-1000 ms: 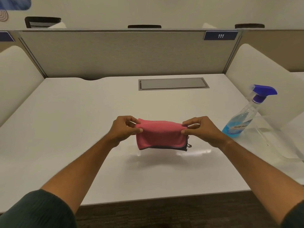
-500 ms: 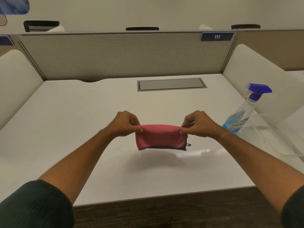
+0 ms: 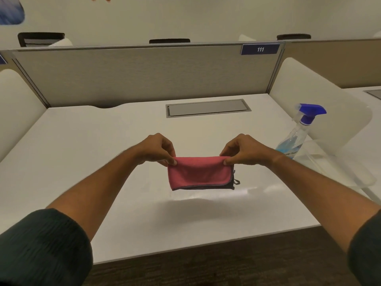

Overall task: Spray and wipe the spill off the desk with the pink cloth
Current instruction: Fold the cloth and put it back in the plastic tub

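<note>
A folded pink cloth (image 3: pixel 199 174) with a dark edge hangs above the middle of the white desk (image 3: pixel 82 153). My left hand (image 3: pixel 156 148) pinches its top left corner and my right hand (image 3: pixel 244 150) pinches its top right corner. The cloth casts a shadow on the desk below it. A clear spray bottle (image 3: pixel 296 137) with blue liquid and a blue trigger stands upright at the right side of the desk, beyond my right wrist. Faint wet streaks show on the desk under the cloth.
A grey cable hatch (image 3: pixel 208 108) is set into the desk at the back. A grey partition (image 3: pixel 144 75) closes the far side and curved white dividers (image 3: pixel 321 96) flank both sides. The desk's front edge runs near my elbows.
Both hands have lifted the cloth higher off the desk and turned it so it hangs down from its top edge.
</note>
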`<state>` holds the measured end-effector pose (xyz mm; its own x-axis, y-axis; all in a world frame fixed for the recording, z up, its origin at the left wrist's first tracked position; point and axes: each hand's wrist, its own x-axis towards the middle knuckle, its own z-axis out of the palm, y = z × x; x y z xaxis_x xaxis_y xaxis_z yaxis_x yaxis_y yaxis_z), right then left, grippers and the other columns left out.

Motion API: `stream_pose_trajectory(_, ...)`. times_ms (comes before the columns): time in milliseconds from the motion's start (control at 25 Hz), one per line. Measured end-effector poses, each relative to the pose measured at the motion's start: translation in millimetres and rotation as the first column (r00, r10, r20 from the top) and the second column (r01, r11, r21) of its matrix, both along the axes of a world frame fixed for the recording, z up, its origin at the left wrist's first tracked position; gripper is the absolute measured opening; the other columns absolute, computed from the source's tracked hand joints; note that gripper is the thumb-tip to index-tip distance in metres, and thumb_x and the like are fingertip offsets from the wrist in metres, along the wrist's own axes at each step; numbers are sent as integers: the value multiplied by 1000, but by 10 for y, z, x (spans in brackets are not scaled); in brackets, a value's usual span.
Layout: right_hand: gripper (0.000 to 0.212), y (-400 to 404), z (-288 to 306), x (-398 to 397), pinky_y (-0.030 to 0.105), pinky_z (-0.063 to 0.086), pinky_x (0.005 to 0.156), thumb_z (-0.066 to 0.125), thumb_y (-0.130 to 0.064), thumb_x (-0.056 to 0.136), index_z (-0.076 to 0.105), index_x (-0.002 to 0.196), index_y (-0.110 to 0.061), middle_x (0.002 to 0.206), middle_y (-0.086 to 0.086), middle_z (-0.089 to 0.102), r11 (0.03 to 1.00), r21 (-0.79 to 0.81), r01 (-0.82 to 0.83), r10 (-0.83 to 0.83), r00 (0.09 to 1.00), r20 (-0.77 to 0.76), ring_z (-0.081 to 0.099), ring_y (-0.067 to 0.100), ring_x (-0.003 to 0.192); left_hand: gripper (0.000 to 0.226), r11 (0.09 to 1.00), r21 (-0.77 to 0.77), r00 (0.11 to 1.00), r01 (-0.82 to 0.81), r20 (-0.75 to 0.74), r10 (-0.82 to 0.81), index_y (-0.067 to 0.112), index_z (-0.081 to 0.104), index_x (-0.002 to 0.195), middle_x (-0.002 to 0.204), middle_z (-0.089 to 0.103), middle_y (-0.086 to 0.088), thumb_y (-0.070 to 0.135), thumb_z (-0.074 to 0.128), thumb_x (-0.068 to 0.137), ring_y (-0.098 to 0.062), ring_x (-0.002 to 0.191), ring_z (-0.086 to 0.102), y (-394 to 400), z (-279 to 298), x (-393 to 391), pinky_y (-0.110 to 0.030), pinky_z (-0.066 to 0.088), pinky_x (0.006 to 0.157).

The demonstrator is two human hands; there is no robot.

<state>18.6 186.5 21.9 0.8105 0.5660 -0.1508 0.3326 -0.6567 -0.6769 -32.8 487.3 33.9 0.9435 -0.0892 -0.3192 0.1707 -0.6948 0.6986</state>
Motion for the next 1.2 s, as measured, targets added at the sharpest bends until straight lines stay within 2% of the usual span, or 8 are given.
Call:
stream_pose_trajectory(240, 21, -32, 141, -13, 20, 58, 71, 83, -12, 75, 79, 96, -11, 84, 0, 77, 999, -11, 39, -40, 997, -63, 73, 10, 78, 15, 999, -36, 993, 15, -112, -19, -6, 72, 81, 83, 74, -19, -6, 80, 69, -24, 78, 74, -58, 147, 68, -23, 57, 64)
stream_pose_trajectory(440, 22, -88, 193, -84, 17, 56, 67, 83, -13, 76, 79, 97, -10, 86, 1, 77, 996, -28, 83, -84, 995, -56, 73, 10, 78, 13, 999, -40, 994, 35, -99, -39, -7, 72, 79, 82, 74, -19, -7, 80, 68, -26, 79, 74, -121, 162, 75, -26, 58, 66)
stream_pose_trajectory(680, 24, -262, 245, -226, 24, 60, 73, 82, -15, 77, 78, 100, -8, 91, 5, 77, 989, -33, 144, -146, 989, -38, 73, 17, 82, 13, 996, -52, 994, 72, -85, -76, -7, 72, 79, 81, 74, -19, -6, 80, 68, -25, 78, 74, -278, 184, 105, -27, 59, 67)
stream_pose_trajectory(840, 24, -483, 284, -356, 23, 60, 72, 81, -15, 78, 77, 101, -9, 91, 4, 76, 981, -43, 191, -192, 981, -27, 73, 15, 80, 13, 992, -61, 990, 115, -81, -119, -7, 72, 78, 81, 74, -19, -7, 80, 68, -25, 77, 74, -511, 194, 103, -27, 60, 68)
stream_pose_trajectory(1080, 20, -989, 316, -543, 13, 54, 61, 83, -13, 77, 78, 96, -13, 83, -1, 76, 964, -15, 267, -266, 964, 17, 72, 5, 72, 15, 986, -50, 987, 157, -31, -159, -7, 73, 79, 78, 75, -17, -5, 81, 67, -25, 76, 75, -1018, 257, 119, -29, 60, 71)
stream_pose_trajectory(1200, 18, -1322, 332, -608, 13, 53, 63, 83, -13, 76, 78, 94, -15, 83, -1, 76, 957, 1, 292, -291, 956, 40, 71, 4, 73, 15, 986, -40, 986, 165, -2, -165, -6, 73, 78, 78, 74, -17, -5, 81, 66, -25, 74, 75, -1355, 299, 100, -28, 60, 69)
